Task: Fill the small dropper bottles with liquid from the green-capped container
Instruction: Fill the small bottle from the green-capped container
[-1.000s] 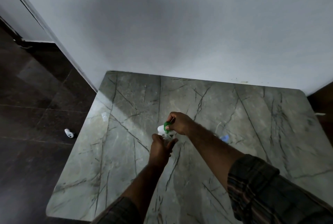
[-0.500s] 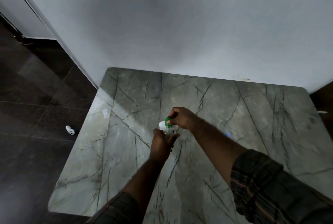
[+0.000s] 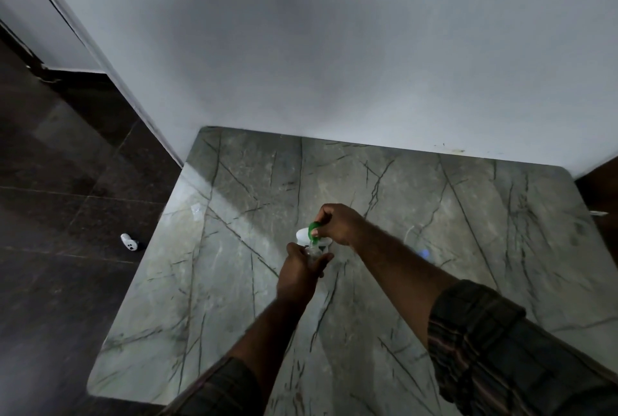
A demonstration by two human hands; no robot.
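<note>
Head view: right hand (image 3: 337, 223) grips the tipped container (image 3: 306, 234), left hand (image 3: 297, 273) holds the bottle (image 3: 314, 251); squeeze gently, mouths aligned.

Head-worn wide camera looks forward and down onto the table (image 3: 234, 281).

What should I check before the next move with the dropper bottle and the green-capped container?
1. Left hand grips dropper bottle: ok.
2. Right hand holds green-capped container tipped above the bottle: ok.
3. Nozzle meets bottle mouth: cannot tell, too small.
4. Fill level: cannot tell, the left hand hides it.
5. Bottle held over table: ok.
</note>
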